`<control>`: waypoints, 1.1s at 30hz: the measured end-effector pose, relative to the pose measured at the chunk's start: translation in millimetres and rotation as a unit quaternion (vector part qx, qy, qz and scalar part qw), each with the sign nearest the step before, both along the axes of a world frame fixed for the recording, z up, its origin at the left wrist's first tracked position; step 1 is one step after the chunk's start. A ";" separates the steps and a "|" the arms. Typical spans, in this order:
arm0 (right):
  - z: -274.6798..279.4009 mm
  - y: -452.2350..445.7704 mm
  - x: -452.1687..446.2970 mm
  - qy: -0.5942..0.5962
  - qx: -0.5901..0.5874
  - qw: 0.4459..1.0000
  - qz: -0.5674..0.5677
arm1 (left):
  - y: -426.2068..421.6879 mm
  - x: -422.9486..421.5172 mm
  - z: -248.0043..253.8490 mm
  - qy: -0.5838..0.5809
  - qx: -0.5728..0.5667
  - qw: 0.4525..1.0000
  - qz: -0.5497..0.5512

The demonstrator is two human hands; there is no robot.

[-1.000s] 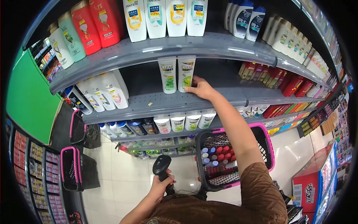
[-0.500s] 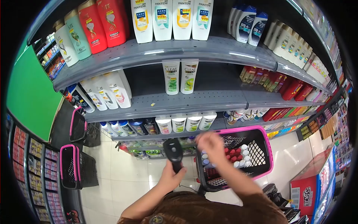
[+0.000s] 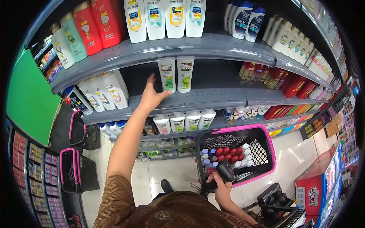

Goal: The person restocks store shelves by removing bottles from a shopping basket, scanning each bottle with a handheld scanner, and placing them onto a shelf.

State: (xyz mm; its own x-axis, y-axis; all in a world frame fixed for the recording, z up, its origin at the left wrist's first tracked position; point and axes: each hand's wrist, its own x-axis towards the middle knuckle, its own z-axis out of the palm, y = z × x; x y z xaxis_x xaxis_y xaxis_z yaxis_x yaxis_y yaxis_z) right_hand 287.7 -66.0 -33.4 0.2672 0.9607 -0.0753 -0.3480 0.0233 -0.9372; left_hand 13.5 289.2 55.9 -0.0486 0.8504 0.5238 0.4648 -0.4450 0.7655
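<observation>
1. The leaf-labelled bottle [image 3: 167,78] stands upright on the middle shelf [image 3: 216,95], with a narrow gap between it and the lime-labelled bottle [image 3: 185,77].
2. My left hand [image 3: 151,98] is open beside it, thumb near its base; I can't tell if they touch. I judge this a reach, with no grip made.
3. A secure hold would call for fingers and thumb around its sides, without nudging its neighbour.
4. My right hand [image 3: 222,191] grips the black scanner [image 3: 226,170] over the pink-rimmed basket [image 3: 271,152], which holds capped bottles [image 3: 232,153].
</observation>
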 end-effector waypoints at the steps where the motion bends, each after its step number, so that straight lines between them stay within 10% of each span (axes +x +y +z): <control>1: 2.6 -2.9 -3.0 0.018 -0.023 0.999 -0.020 | 14.3 -2.6 -10.5 0.010 -0.063 0.996 -0.061; 33: -2.6 -11.0 0.9 0.009 -0.078 0.996 -0.045 | 26.4 1.7 -25.8 0.100 -0.063 0.993 0.004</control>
State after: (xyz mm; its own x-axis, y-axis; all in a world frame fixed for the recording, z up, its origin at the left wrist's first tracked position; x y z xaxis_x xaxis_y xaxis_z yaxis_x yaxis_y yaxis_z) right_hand 288.6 -77.0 -36.0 0.3496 0.9089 -0.2272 -0.3686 -0.0895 -0.9253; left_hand 15.2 315.5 30.1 0.0384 0.9094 0.4141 0.6156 -0.3480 0.7071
